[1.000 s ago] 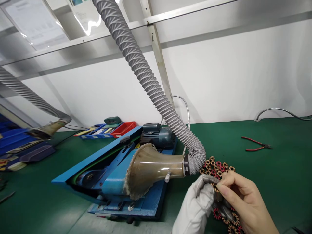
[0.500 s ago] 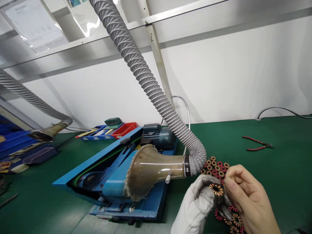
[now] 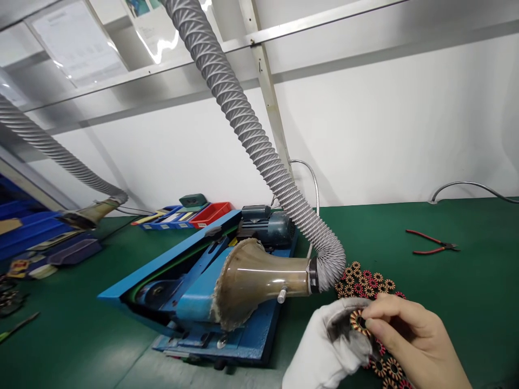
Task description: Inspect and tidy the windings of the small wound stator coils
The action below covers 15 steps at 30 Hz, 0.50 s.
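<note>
My left hand [image 3: 326, 343], in a white glove with grey, dirty fingertips, is closed around a small wound stator core [image 3: 356, 323]. Copper-coloured windings ring the core's open centre, which faces up toward me. From the right, my bare right hand [image 3: 416, 335] pinches the core's near right edge between thumb and forefinger; the fingertips cover part of it. Many similar stator cores [image 3: 359, 288], some with copper windings and some red, lie on the green bench behind and below my hands. Part of that group is hidden by the hands.
A blue belt machine [image 3: 203, 302] with a brown suction hood [image 3: 255, 281] stands left of my hands. A grey ribbed hose [image 3: 259, 146] rises from the hood. Red-handled pliers [image 3: 432, 244] lie at right. Blue and red bins [image 3: 211, 214] stand behind the machine.
My right hand has moved left onto the stator core's edge. The core has tilted in my gloved left hand. The camera view has shifted slightly.
</note>
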Motion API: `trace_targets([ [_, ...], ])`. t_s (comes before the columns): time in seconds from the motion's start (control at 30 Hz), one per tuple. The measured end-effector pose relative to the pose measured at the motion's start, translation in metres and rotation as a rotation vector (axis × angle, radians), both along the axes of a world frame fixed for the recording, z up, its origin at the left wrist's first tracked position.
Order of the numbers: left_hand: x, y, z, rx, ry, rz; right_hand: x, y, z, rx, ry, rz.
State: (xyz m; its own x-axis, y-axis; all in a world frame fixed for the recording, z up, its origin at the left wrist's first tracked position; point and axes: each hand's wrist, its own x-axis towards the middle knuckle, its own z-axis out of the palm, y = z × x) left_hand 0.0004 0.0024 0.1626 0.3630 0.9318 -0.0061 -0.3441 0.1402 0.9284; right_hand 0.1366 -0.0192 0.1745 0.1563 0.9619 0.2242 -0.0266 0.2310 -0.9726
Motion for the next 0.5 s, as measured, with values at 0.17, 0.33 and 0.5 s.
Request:
trace_targets([
  [0.17,0.001,0.003,-0.002,0.059,-0.069,0.043,0.001,0.003,0.001,-0.084,0.170,0.122],
  [0.33,0.008,0.006,-0.012,0.090,-0.241,-0.017,0.011,0.008,0.003,-0.156,0.025,0.231],
  [0.5,0.006,0.008,-0.018,0.124,-0.229,-0.003,0.021,0.007,0.006,-0.128,-0.152,0.120],
])
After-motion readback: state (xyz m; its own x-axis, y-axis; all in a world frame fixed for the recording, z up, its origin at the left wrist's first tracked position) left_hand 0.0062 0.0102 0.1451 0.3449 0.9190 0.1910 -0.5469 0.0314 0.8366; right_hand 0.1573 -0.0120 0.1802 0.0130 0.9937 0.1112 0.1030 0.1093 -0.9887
